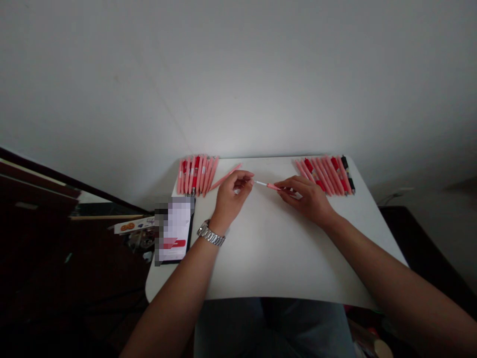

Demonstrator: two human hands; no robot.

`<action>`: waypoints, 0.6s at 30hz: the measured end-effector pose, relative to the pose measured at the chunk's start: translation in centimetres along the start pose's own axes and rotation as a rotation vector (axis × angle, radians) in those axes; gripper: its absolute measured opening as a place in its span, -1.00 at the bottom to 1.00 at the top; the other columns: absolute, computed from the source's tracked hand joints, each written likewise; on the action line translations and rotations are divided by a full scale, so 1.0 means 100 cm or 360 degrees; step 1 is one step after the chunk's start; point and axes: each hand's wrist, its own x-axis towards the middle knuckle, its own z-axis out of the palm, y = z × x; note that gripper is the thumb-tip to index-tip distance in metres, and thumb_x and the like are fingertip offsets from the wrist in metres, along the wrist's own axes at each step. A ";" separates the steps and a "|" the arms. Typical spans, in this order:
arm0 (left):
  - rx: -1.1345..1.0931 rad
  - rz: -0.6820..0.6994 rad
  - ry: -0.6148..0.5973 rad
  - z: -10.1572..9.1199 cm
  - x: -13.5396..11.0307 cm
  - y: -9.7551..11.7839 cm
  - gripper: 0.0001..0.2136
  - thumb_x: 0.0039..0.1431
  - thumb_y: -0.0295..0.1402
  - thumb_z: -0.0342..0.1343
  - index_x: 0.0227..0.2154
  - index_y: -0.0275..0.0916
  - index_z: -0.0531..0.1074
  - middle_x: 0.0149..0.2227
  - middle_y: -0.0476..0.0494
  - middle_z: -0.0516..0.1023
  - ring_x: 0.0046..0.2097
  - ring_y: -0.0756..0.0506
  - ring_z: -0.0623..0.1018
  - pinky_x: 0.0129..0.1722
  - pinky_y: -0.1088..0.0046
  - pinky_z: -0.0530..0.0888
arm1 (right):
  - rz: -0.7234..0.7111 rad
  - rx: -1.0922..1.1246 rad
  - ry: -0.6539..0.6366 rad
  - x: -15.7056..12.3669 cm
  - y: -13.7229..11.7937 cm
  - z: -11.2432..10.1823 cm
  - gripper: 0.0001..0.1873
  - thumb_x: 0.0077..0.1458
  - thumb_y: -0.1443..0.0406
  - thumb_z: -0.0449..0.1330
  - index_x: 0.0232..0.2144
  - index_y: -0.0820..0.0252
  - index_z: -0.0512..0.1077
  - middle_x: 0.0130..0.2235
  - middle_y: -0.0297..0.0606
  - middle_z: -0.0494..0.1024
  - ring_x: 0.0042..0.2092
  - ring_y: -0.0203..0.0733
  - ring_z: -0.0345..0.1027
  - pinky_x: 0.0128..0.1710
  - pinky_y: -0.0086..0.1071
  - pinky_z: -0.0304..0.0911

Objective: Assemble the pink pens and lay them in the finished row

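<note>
Above the middle of the table, my right hand (303, 196) is closed round a pink pen (274, 186), most of its barrel hidden by the fingers. A thin white pen refill (261, 183) sticks out of the pen's left end. My left hand (234, 191), with a metal watch on its wrist, pinches the refill's far end between thumb and fingertips. Just behind the left hand lies a single pink pen (225, 177), set at a slant. Whether the refill is partly inside the barrel or only touching it, I cannot tell.
Several pink and red pens (197, 174) lie side by side at the table's back left. Another row (324, 174) of pink, red and black pens lies at the back right. A phone (177, 231) rests by the left edge of the white table (283, 268); a wall stands behind.
</note>
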 end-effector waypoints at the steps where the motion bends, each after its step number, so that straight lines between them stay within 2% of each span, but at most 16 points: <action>1: -0.0002 0.0001 0.0005 0.000 0.000 0.000 -0.85 0.27 -0.33 0.20 -0.13 -0.21 0.49 -0.18 -0.12 0.60 -0.17 -0.03 0.58 -0.14 0.44 0.52 | 0.0003 -0.0005 0.0001 0.000 0.000 0.000 -0.81 0.31 0.26 0.19 -0.08 0.09 0.56 -0.24 -0.19 0.61 -0.24 -0.13 0.48 -0.27 -0.27 0.40; 14: -0.0051 0.0003 0.0011 0.000 0.000 0.001 -0.83 0.26 -0.37 0.21 -0.10 -0.22 0.46 -0.18 -0.12 0.58 -0.16 -0.01 0.58 -0.12 0.45 0.53 | -0.0027 0.0002 0.0023 0.001 0.000 0.000 -0.81 0.30 0.27 0.19 -0.08 0.12 0.56 -0.24 -0.19 0.61 -0.26 -0.15 0.47 -0.28 -0.28 0.40; 18: -0.0067 0.0002 0.0021 0.000 0.000 0.001 -0.82 0.28 -0.30 0.22 -0.10 -0.20 0.46 -0.17 -0.13 0.58 -0.15 -0.03 0.59 -0.12 0.42 0.54 | -0.0028 0.0021 0.0031 0.000 -0.001 0.000 -0.81 0.31 0.27 0.19 -0.08 0.11 0.56 -0.25 -0.19 0.60 -0.26 -0.15 0.47 -0.29 -0.29 0.40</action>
